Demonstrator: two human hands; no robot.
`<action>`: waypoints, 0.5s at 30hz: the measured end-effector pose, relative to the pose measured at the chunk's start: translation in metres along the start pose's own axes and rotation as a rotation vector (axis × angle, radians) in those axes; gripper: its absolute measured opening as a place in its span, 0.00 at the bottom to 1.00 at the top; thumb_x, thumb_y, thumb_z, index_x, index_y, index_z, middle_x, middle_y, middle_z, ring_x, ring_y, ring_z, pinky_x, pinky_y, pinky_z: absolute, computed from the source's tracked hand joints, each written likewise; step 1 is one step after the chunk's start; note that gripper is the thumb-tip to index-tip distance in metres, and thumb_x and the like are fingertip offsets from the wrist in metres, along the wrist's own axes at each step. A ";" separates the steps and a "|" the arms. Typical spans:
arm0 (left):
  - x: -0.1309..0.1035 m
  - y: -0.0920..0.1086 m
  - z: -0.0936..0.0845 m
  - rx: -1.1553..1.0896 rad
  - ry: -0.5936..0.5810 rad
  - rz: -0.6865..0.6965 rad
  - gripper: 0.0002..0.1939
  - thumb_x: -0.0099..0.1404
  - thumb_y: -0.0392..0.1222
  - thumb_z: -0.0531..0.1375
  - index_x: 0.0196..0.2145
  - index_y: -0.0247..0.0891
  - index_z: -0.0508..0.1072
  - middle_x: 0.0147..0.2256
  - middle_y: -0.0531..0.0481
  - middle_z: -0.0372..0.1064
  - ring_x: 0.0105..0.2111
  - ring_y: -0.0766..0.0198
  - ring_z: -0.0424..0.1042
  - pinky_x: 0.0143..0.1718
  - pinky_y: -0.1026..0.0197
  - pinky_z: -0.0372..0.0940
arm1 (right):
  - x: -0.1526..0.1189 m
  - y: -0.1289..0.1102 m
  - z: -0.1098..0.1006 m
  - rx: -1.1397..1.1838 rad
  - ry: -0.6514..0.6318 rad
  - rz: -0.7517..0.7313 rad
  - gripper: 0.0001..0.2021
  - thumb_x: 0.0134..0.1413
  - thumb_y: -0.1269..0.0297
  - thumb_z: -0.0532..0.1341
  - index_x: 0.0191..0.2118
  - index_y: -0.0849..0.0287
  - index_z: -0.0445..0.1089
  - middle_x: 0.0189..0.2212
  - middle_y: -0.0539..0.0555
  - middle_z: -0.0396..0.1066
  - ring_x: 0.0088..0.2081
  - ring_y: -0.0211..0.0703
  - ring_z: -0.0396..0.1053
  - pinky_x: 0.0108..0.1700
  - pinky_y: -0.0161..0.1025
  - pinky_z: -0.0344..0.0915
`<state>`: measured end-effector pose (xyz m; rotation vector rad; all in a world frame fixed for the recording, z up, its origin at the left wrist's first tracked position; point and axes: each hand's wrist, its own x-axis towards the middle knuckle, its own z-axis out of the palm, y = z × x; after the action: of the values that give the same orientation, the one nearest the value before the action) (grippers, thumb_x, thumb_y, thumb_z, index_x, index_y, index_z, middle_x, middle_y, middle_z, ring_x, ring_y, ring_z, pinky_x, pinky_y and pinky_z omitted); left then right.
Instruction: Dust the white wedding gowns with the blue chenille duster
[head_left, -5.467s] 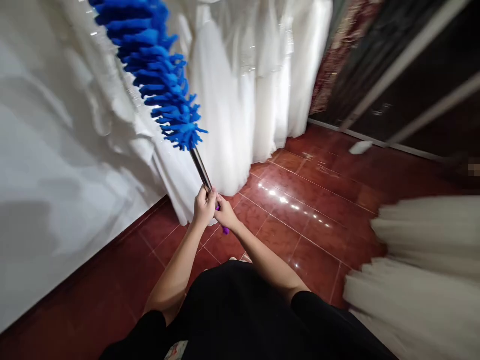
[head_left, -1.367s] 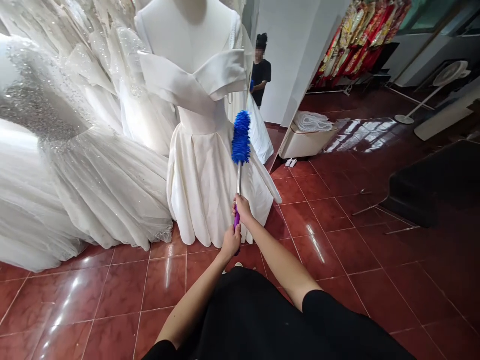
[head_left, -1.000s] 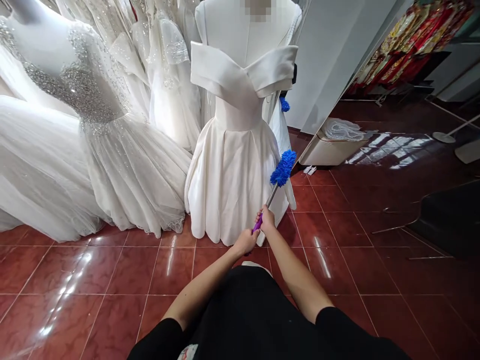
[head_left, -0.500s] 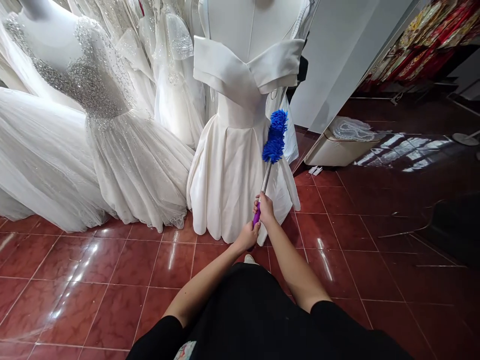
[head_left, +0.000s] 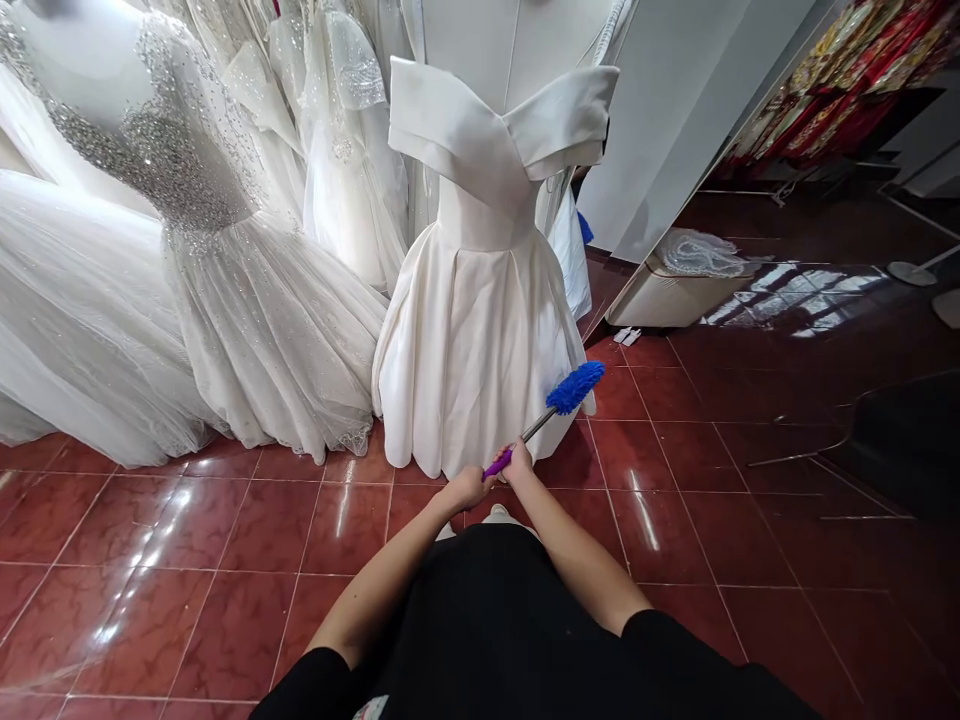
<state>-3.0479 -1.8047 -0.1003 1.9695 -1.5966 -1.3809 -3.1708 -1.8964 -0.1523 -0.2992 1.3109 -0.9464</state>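
Your left hand (head_left: 469,487) and right hand (head_left: 519,463) both have fingers clenched round the duster (head_left: 576,388). Its blue head has dropped from waist level to the white dress's (head_left: 480,345) lower right side, now nearer the hem; contact is unclear.

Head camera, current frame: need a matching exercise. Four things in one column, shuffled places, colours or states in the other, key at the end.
Things
1. Duster head
2. Floor
3. Duster handle
4. Translucent bundle

Descriptions
A. Purple, showing between the left hand and the right hand
B. On top of the pale box
C. Blue and shaggy
D. Red, glossy, tiled

Pairs: 1-C, 2-D, 3-A, 4-B
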 end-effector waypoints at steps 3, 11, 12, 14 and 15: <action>0.014 0.004 0.003 -0.011 0.016 0.115 0.18 0.74 0.51 0.56 0.34 0.36 0.75 0.29 0.40 0.74 0.31 0.53 0.76 0.37 0.56 0.67 | -0.006 -0.022 0.006 0.128 0.072 -0.024 0.15 0.67 0.48 0.56 0.34 0.52 0.57 0.17 0.44 0.61 0.16 0.38 0.62 0.21 0.36 0.66; 0.052 0.099 0.033 -0.369 -0.021 0.208 0.25 0.81 0.52 0.40 0.52 0.31 0.69 0.33 0.39 0.76 0.30 0.57 0.76 0.41 0.54 0.71 | -0.028 -0.137 0.025 -0.134 -0.055 -0.361 0.13 0.62 0.51 0.63 0.42 0.52 0.63 0.19 0.41 0.63 0.14 0.32 0.56 0.15 0.28 0.54; 0.052 0.105 0.035 -0.420 -0.071 0.192 0.26 0.81 0.52 0.38 0.54 0.31 0.66 0.30 0.43 0.74 0.25 0.59 0.74 0.38 0.55 0.72 | -0.030 -0.143 0.026 -0.167 -0.063 -0.374 0.13 0.61 0.51 0.64 0.42 0.52 0.64 0.19 0.41 0.63 0.14 0.31 0.56 0.15 0.27 0.52; 0.052 0.109 0.038 -0.507 -0.145 0.170 0.27 0.81 0.53 0.37 0.56 0.31 0.63 0.26 0.47 0.71 0.20 0.62 0.70 0.32 0.57 0.71 | -0.030 -0.146 0.025 -0.203 -0.063 -0.360 0.12 0.61 0.52 0.64 0.41 0.52 0.64 0.18 0.41 0.62 0.14 0.31 0.55 0.15 0.27 0.51; 0.052 0.108 0.039 -0.531 -0.176 0.158 0.27 0.81 0.54 0.37 0.56 0.31 0.63 0.25 0.48 0.70 0.20 0.63 0.69 0.31 0.57 0.71 | -0.029 -0.143 0.022 -0.209 -0.055 -0.333 0.12 0.62 0.53 0.64 0.40 0.52 0.64 0.18 0.42 0.62 0.14 0.31 0.55 0.14 0.27 0.51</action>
<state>-3.1481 -1.8751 -0.0718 1.4188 -1.2411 -1.7274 -3.2094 -1.9697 -0.0296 -0.7181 1.3344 -1.0707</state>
